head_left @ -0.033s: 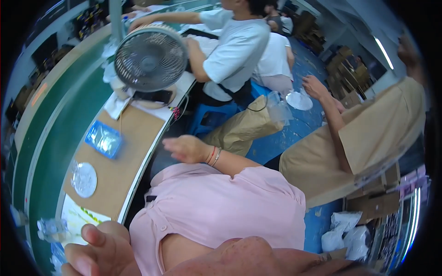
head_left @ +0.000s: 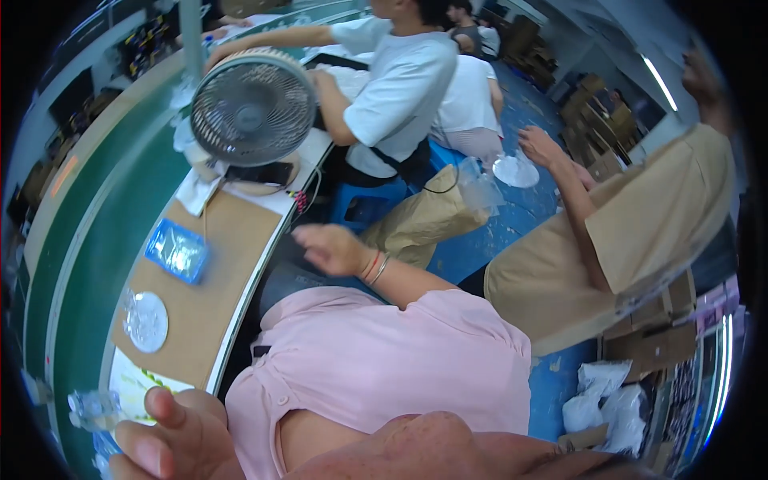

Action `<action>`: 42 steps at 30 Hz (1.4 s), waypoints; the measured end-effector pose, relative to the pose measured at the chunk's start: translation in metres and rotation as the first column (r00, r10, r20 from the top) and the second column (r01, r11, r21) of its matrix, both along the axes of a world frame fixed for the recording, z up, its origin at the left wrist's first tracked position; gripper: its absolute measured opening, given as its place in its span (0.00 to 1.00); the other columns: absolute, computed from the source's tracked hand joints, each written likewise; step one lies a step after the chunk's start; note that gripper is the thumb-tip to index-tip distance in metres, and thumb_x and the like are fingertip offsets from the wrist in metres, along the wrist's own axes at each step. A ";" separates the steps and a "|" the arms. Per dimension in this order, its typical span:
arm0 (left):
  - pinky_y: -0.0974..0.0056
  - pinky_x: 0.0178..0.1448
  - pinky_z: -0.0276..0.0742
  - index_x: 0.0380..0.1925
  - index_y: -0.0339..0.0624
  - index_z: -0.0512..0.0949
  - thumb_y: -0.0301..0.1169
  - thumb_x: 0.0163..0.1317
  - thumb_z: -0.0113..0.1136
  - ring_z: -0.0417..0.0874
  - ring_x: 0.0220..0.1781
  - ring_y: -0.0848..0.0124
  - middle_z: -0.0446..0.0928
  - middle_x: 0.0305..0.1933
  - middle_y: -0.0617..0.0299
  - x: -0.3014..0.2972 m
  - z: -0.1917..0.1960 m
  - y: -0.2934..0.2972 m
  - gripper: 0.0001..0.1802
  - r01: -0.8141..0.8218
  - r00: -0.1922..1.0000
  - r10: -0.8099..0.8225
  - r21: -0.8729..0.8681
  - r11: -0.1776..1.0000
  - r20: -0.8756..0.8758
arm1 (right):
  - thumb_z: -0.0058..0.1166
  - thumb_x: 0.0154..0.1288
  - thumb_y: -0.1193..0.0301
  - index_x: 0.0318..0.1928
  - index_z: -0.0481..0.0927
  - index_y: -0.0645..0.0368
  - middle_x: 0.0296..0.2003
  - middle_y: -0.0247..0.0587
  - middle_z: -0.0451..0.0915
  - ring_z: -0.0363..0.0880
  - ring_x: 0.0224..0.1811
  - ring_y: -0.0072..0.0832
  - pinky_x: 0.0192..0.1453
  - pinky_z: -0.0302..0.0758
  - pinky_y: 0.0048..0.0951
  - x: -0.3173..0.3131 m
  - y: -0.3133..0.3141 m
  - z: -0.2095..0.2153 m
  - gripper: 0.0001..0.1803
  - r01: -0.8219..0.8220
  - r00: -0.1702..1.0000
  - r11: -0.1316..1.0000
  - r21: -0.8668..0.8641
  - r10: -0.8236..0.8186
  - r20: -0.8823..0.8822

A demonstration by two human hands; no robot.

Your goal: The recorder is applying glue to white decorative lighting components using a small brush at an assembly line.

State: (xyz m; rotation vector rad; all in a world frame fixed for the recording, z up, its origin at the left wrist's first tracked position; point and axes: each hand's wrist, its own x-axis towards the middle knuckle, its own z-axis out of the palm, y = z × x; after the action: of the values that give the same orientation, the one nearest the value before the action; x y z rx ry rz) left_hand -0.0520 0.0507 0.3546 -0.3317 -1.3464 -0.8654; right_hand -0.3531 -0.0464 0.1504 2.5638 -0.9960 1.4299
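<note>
My left hand [head_left: 172, 436] is raised at the lower left, its thumb and fingers apart and nothing visible between them. It is nearest to a clear plastic bottle [head_left: 94, 406] and a white sheet with a yellow-green pattern [head_left: 140, 376]. My right hand [head_left: 332, 248], with a red cord and a bangle at the wrist, hovers just off the table edge. Its fingers are loosely stretched, slightly blurred, and hold nothing visible. On the brown board [head_left: 210, 308] lie a blue packet with a shiny clear front [head_left: 178, 250] and a white round disc [head_left: 147, 322] with crumpled clear film.
A desk fan [head_left: 254, 108] stands beyond the board, with a phone [head_left: 260, 173] at its base. A green conveyor [head_left: 76, 264] runs along the left. A co-worker in white sits ahead; another person in tan [head_left: 608, 240] stands close at right. White bags [head_left: 596, 400] lie behind.
My right hand has shifted slightly right, away from the table edge, and its fingers have curled a little. The left hand stays nearly still. The whole view has shifted slightly.
</note>
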 end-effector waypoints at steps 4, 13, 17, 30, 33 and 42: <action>0.48 0.75 0.33 0.40 0.38 0.69 0.28 0.66 0.46 0.59 0.66 0.62 0.63 0.50 0.55 -0.008 -0.010 -0.026 0.06 0.252 0.961 -0.259 0.084 0.964 0.093 | 0.45 0.67 0.70 0.56 0.64 0.61 0.31 0.36 0.76 0.72 0.21 0.18 0.27 0.72 0.20 -0.124 -0.013 -0.011 0.18 0.609 0.637 0.755 0.244 -0.648 0.418; 0.47 0.74 0.38 0.39 0.38 0.68 0.29 0.66 0.46 0.61 0.64 0.61 0.64 0.49 0.54 -0.044 -0.009 -0.035 0.07 0.370 0.910 -0.389 0.140 0.918 0.143 | 0.49 0.60 0.66 0.61 0.57 0.65 0.19 0.42 0.77 0.71 0.13 0.28 0.16 0.65 0.27 -0.342 0.003 0.038 0.31 0.489 0.080 0.489 0.722 -0.850 0.521; 0.47 0.73 0.40 0.39 0.38 0.68 0.30 0.66 0.47 0.62 0.63 0.61 0.64 0.49 0.53 -0.048 -0.006 -0.036 0.07 0.473 0.858 -0.493 0.151 0.868 0.145 | 0.50 0.55 0.71 0.44 0.77 0.61 0.21 0.42 0.77 0.78 0.20 0.33 0.24 0.72 0.32 -0.406 0.011 -0.024 0.15 0.646 0.269 0.194 0.738 -0.963 0.018; 0.46 0.71 0.48 0.39 0.39 0.67 0.31 0.66 0.47 0.65 0.60 0.59 0.65 0.48 0.51 -0.062 -0.008 -0.025 0.08 0.507 0.792 -0.577 0.313 0.803 0.200 | 0.35 0.65 0.41 0.54 0.73 0.61 0.53 0.47 0.72 0.72 0.52 0.34 0.58 0.67 0.31 -0.084 0.072 -0.222 0.36 -0.141 0.912 -0.289 0.947 -0.411 0.010; 0.45 0.71 0.50 0.39 0.39 0.67 0.32 0.66 0.48 0.66 0.59 0.59 0.65 0.48 0.50 -0.059 -0.011 -0.024 0.08 0.496 0.794 -0.577 0.344 0.797 0.194 | 0.36 0.63 0.38 0.55 0.72 0.63 0.54 0.46 0.71 0.67 0.57 0.34 0.62 0.61 0.31 -0.068 0.065 -0.221 0.40 -0.272 0.909 -0.246 0.930 -0.382 0.164; 0.54 0.61 0.67 0.42 0.42 0.72 0.35 0.59 0.57 0.76 0.45 0.70 0.76 0.36 0.62 -0.046 -0.012 -0.014 0.14 -0.389 0.670 0.489 -0.297 0.872 0.558 | 0.36 0.63 0.39 0.62 0.60 0.67 0.60 0.54 0.65 0.64 0.62 0.40 0.65 0.59 0.33 -0.012 -0.002 -0.159 0.44 -0.329 0.942 0.029 0.944 -0.063 0.331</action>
State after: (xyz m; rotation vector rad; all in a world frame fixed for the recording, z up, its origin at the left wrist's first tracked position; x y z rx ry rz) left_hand -0.0977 0.0362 0.3431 0.2016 -2.0138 -0.4558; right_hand -0.3647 -0.0486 -0.0090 3.3358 -2.7892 1.3216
